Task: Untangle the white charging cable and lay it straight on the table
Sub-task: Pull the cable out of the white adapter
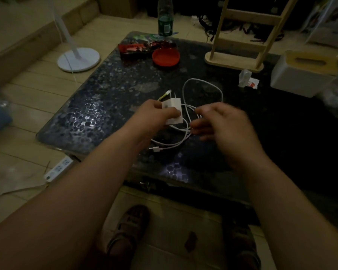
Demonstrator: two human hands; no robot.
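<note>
The left hand grips a white charger block; the right hand fingers the looped cable.

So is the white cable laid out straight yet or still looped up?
Still looped. The white cable curls in a big loop on the table, with strands bunched between both hands.

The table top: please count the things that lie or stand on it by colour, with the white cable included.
White: 3, the cable, the charger plug held in the left hand, the tissue box
Red: 2, the round lid, the snack packet
Light wood: 1, the wooden stand
Clear: 1, the crumpled wrapper
Total: 7
</note>
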